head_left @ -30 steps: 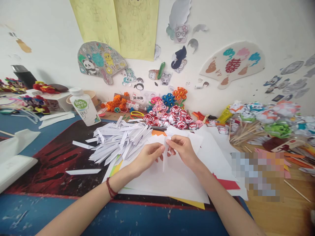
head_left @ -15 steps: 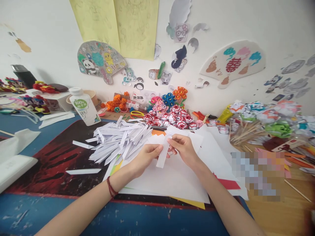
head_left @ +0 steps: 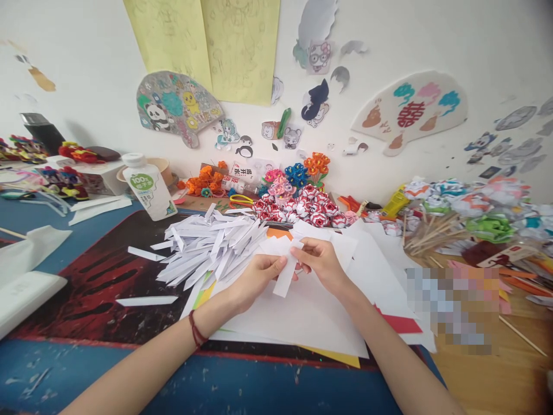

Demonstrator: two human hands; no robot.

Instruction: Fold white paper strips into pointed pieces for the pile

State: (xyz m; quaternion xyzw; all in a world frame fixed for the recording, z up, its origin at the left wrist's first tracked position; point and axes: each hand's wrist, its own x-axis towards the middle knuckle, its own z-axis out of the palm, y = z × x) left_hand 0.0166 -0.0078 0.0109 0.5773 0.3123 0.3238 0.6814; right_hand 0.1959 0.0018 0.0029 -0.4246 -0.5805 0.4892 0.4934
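A narrow strip of white paper [head_left: 285, 278] hangs tilted between my hands, above a stack of white paper sheets [head_left: 311, 323]. My left hand [head_left: 257, 276] is closed on its left side, thumb on top. From the right, my right hand [head_left: 319, 262] pinches the strip higher up between thumb and fingers. The fingertips behind the paper are partly hidden. Just left of my hands lies a heap of folded white paper strips [head_left: 207, 248]. One folded strip [head_left: 147, 301] sits apart on the dark mat [head_left: 99, 294].
A white bottle [head_left: 149, 187] stands behind the heap. Red-and-white paper flowers [head_left: 317, 207] and blue flowers [head_left: 296, 176] line the wall. Wooden sticks [head_left: 432, 233] and crumpled paper flowers [head_left: 490, 225] lie at right. A white box-shaped object [head_left: 30, 300] rests at left.
The strip has tilted slightly, its lower end shifting a little left and down. My right thumb has moved slightly left and down along it. Both hands keep their hold.
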